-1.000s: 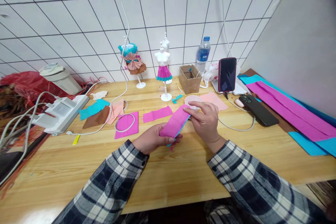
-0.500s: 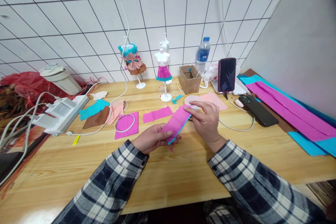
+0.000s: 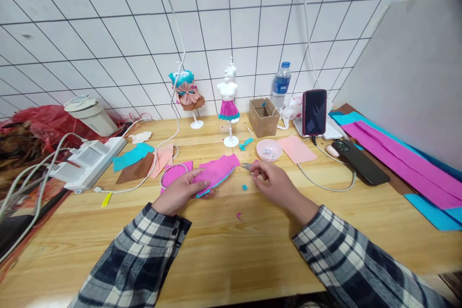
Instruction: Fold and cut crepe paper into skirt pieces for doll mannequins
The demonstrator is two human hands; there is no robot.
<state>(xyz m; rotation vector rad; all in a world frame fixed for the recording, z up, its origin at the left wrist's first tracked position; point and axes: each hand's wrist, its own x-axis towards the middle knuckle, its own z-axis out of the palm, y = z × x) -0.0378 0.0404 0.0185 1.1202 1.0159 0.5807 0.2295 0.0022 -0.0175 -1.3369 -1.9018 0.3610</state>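
My left hand (image 3: 184, 187) is closed on a magenta crepe paper strip (image 3: 220, 169) that has a blue layer along its lower edge. To the right, my right hand (image 3: 270, 178) is closed around small scissors (image 3: 247, 166), whose metal tips point left at the strip's end without touching it. The scissors' handles are hidden in the fingers. A blue scrap (image 3: 244, 187) and a magenta scrap (image 3: 238, 216) lie on the wooden table (image 3: 231, 255) between my hands. Behind them stands a small white mannequin (image 3: 227, 90) in a magenta skirt with a blue hem.
A pink bowl (image 3: 269, 150) of small shiny bits stands behind my right hand, near a cardboard box (image 3: 263, 118). A black phone (image 3: 360, 162) lies at right. At left are a power strip (image 3: 96, 163) and coloured paper pieces (image 3: 134, 156). A white cable (image 3: 180, 77) hangs down.
My right hand has let go of the strip and now holds small scissors. My left hand has moved left with the strip. The view has tilted up slightly.
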